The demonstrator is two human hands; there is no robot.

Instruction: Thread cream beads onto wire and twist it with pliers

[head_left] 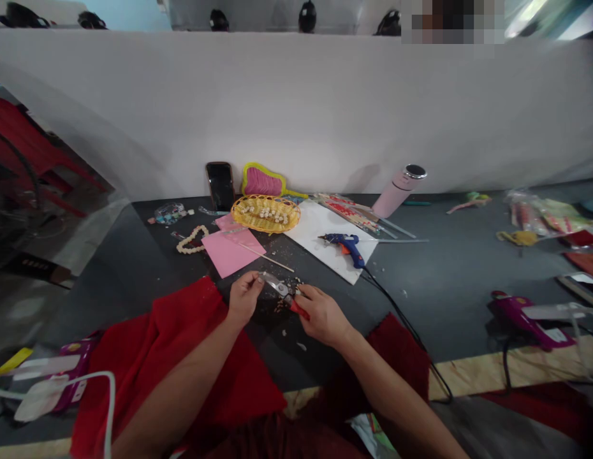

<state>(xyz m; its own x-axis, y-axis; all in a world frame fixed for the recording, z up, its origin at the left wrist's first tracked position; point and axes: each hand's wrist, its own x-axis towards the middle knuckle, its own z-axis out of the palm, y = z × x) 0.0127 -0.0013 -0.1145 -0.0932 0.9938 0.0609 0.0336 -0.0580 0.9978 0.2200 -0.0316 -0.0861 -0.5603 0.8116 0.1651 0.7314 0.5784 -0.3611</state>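
apparent snipping step: the right hand (322,315) grips red-handled cutters (280,288), the left hand (243,297) meets their tip, its hold unclear from here, any next squeeze calling for careful aim.

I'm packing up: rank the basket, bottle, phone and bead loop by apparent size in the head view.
1. Basket
2. Bottle and phone: too alike to rank
3. Bead loop

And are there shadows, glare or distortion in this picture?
All in the head view: a shadow left of the pink bottle on the white partition; bright glare at upper right; the bottle leans, likely wide-angle distortion; detail around the red-handled tool is soft.
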